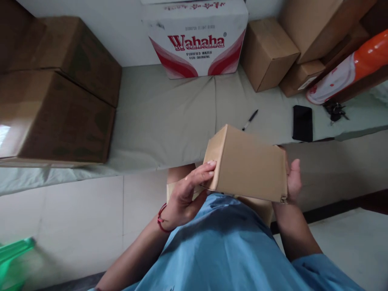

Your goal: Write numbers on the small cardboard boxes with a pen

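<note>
A small brown cardboard box [253, 167] is held tilted in front of my body, between both hands. My left hand [189, 192], with a red cord on its wrist, presses its fingers against the box's left side. At the right end, my right hand [294, 182] supports the box; its thumb shows, while its other fingers are hidden behind the cardboard. The box's lower right corner looks worn. Just beyond the box, a pen [250, 119] lies on the pale green cloth [163, 117].
Large cartons [66, 117] stand at the left. A white Wahaha carton [197, 44] is at the back, with brown boxes [268, 54] to its right. A black phone [302, 123], keys [336, 112] and an orange-and-white cylinder [348, 68] lie at the right. Something green [15, 258] is at lower left.
</note>
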`<state>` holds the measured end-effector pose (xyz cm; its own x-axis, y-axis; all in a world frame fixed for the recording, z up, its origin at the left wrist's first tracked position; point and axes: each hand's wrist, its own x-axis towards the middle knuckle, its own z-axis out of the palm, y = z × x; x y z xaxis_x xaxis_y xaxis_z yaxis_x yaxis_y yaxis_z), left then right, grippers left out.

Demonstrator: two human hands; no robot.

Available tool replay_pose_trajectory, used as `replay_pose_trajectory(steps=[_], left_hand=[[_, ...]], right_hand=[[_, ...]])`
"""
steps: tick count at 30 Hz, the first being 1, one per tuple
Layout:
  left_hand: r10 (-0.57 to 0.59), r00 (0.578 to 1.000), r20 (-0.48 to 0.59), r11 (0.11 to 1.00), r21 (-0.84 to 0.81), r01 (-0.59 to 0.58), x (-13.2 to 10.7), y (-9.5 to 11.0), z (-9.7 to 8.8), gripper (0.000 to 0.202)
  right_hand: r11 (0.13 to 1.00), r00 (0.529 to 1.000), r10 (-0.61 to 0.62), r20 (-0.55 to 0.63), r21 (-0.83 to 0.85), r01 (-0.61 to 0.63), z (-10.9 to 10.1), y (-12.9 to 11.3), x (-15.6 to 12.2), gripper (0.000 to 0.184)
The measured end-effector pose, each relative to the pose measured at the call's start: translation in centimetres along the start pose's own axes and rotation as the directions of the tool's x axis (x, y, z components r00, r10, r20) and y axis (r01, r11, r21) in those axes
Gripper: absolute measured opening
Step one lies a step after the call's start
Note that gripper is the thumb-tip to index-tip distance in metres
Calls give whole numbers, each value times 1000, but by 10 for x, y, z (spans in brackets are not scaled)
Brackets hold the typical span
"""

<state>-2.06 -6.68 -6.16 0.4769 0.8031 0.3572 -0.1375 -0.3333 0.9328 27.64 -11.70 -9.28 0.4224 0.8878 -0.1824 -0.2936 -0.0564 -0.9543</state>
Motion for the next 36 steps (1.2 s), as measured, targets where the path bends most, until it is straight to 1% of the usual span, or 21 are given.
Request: replay_pose_trajectory(steps=[2, 3, 5, 7, 8, 10, 13, 15, 17, 19, 21, 22, 23, 25, 27, 30, 33, 36], left_hand=[[-141, 986, -94, 977, -172, 123, -5, -7, 0, 58], [-207, 970, -128, 952, -257, 169, -8, -10, 0, 59], [-310, 935, -171, 894, -388, 226, -11, -18, 2, 70], [-383, 902, -198, 849, -460, 260, -14, -25, 4, 76], [-411, 887, -210, 836, -474, 276, -16, -29, 4, 76], [-453, 857, -244, 822, -487, 296, -18, -35, 2, 73], [-487, 813, -320, 816, -498, 293, -24, -44, -5, 68], [-501, 788, -359, 814, -504, 288, -27, -48, -10, 65], [-513, 775, -370, 804, -522, 284, -29, -49, -14, 63], [-521, 775, -358, 788, -550, 276, -29, -48, -16, 62], [-523, 782, -338, 778, -563, 277, -28, -45, -16, 61], [-522, 787, -328, 777, -563, 281, -27, -43, -17, 60], [-520, 792, -321, 778, -561, 284, -26, -41, -18, 59], [-513, 798, -316, 783, -553, 285, -24, -35, -20, 57], [-503, 803, -320, 793, -541, 281, -23, -29, -24, 56], [-485, 812, -325, 808, -521, 274, -22, -18, -30, 57], [-436, 830, -348, 837, -496, 232, -20, -4, -33, 55], [-347, 841, -415, 894, -418, 162, -15, 7, -34, 54]], right_hand=[[997, 998, -30, -59, 64, 34, 8, -7, -3, 60], [996, 995, -71, -66, 52, 75, 12, -12, -5, 62], [980, 981, -191, -16, -61, 190, 21, -23, -7, 67], [930, 950, -300, 88, -195, 311, 28, -35, -10, 72], [890, 925, -347, 153, -256, 376, 31, -40, -12, 76], [786, 859, -419, 295, -356, 505, 36, -50, -17, 81], [629, 739, -478, 476, -402, 665, 43, -55, -26, 86], [548, 679, -505, 533, -410, 729, 48, -51, -32, 95], [469, 641, -534, 551, -438, 767, 52, -45, -36, 102], [408, 605, -554, 572, -447, 796, 54, -41, -38, 102], [383, 584, -550, 597, -440, 812, 53, -41, -37, 98], [384, 591, -538, 601, -449, 807, 53, -43, -35, 96], [393, 610, -523, 596, -466, 793, 52, -46, -33, 94], [443, 670, -488, 560, -503, 742, 51, -54, -27, 90], [536, 735, -445, 512, -506, 676, 51, -62, -18, 86], [688, 805, -390, 447, -439, 578, 54, -67, -3, 76], [806, 846, -349, 404, -332, 491, 60, -61, 15, 69], [883, 880, -288, 378, -251, 396, 69, -47, 33, 63]])
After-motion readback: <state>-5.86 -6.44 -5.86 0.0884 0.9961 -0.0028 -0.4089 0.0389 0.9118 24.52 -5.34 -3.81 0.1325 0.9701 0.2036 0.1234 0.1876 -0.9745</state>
